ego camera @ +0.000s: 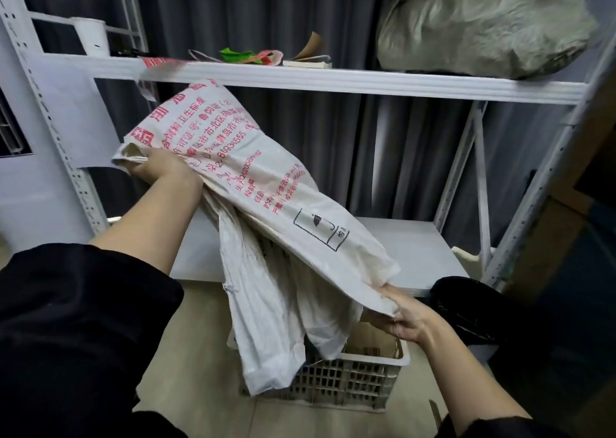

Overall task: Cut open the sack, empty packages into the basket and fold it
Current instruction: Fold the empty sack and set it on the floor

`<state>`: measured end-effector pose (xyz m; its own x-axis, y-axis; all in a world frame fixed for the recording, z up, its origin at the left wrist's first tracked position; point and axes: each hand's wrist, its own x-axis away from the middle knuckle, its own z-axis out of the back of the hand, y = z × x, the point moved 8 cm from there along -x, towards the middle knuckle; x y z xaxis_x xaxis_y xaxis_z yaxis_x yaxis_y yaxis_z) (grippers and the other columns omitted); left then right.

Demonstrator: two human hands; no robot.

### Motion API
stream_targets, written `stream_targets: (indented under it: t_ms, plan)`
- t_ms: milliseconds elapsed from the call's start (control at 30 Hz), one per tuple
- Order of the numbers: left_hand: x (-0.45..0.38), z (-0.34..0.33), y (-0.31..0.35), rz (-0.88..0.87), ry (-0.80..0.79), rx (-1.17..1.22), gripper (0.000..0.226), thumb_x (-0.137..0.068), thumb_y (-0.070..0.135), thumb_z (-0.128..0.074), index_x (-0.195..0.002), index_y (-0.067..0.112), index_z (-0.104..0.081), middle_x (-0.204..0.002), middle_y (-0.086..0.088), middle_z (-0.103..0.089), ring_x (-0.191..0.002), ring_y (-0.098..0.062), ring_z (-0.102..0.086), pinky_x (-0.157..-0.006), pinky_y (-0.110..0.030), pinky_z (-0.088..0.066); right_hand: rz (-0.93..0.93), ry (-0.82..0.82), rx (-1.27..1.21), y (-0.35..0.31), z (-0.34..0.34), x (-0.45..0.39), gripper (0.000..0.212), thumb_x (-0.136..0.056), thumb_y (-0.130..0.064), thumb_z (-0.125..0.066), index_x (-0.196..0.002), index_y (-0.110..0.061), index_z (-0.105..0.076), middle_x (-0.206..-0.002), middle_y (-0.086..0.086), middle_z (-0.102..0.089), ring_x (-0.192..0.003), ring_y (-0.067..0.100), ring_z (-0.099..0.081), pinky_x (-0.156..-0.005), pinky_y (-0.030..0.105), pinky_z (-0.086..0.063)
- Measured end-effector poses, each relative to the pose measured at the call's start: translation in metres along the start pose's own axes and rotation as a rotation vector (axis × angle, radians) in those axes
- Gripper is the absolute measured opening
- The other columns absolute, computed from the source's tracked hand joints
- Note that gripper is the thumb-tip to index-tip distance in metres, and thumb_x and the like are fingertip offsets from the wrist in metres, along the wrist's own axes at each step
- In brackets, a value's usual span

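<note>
A white woven sack (253,184) with red print hangs slack in the air above a white slatted basket (353,384) on the floor. My left hand (160,167) grips the sack's upper left corner, raised high. My right hand (405,319) pinches its lower right corner just over the basket. Loose folds of the sack droop down over the basket's left side. A brown cardboard package (370,341) shows inside the basket under my right hand.
A white metal rack stands behind, its upper shelf (333,81) holding a full grey sack (483,27), a book and green and red scraps. Its lower shelf (410,254) sits behind the basket. A black bag (466,307) lies at the right. Dark curtains hang behind.
</note>
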<state>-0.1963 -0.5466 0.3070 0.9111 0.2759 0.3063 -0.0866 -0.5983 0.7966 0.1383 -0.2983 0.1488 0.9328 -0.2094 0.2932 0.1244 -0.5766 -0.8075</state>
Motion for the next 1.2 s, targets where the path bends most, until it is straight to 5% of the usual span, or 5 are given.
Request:
stream_targets:
  t_ms: [233,433,600,833,1200]
  plan:
    - [0.024,-0.023,0.0,-0.058,-0.294,0.03,0.043,-0.092,0.031,-0.044,-0.13,0.015,-0.052,-0.116,-0.009,-0.068,-0.099,-0.029,-0.068,-0.082,-0.045,-0.057,-0.291,0.001,0.354,0.08,0.027,0.007,0.078,-0.037,-0.027,-0.098,-0.105,-0.007,-0.064,-0.088,0.003,-0.073,-0.074,0.009,-0.069,-0.069,0.024,-0.056]
    - [0.062,-0.034,-0.005,0.088,-0.503,0.031,0.028,-0.091,-0.001,-0.032,-0.1,0.007,-0.058,-0.105,-0.015,-0.07,-0.092,-0.03,-0.069,-0.078,-0.043,-0.058,-0.54,0.193,0.887,0.045,0.073,0.007,0.025,-0.095,0.002,-0.041,-0.097,-0.015,-0.059,-0.092,0.0,-0.073,-0.085,0.017,-0.07,-0.068,0.028,-0.054]
    - [0.078,-0.043,0.0,0.14,-0.64,-0.073,0.022,-0.089,0.002,-0.033,-0.094,0.01,-0.053,-0.106,-0.013,-0.067,-0.094,-0.027,-0.066,-0.071,-0.039,-0.055,0.449,0.766,0.825,-0.102,0.053,0.007,0.034,-0.089,-0.035,-0.06,-0.118,-0.017,-0.054,-0.122,0.006,-0.059,-0.11,0.022,-0.055,-0.081,0.028,-0.043]
    - [0.113,-0.066,-0.004,0.19,-0.91,-0.171,0.024,-0.085,0.006,-0.036,-0.102,0.01,-0.054,-0.092,-0.009,-0.067,-0.092,-0.026,-0.067,-0.085,-0.04,-0.055,0.54,0.241,0.71,-0.16,-0.072,-0.021,0.119,-0.067,-0.032,-0.082,-0.15,-0.026,0.003,-0.148,-0.003,-0.033,-0.129,0.01,-0.04,-0.106,0.029,-0.034]
    - [0.135,-0.057,-0.013,0.117,-1.164,-0.514,0.056,-0.083,0.068,-0.048,-0.099,0.018,-0.07,-0.099,-0.005,-0.074,-0.089,-0.022,-0.073,-0.085,-0.039,-0.055,0.436,0.156,0.341,-0.152,-0.077,-0.03,0.016,-0.087,-0.017,-0.065,-0.102,-0.013,-0.068,-0.088,0.008,-0.075,-0.078,0.022,-0.072,-0.069,0.031,-0.059]
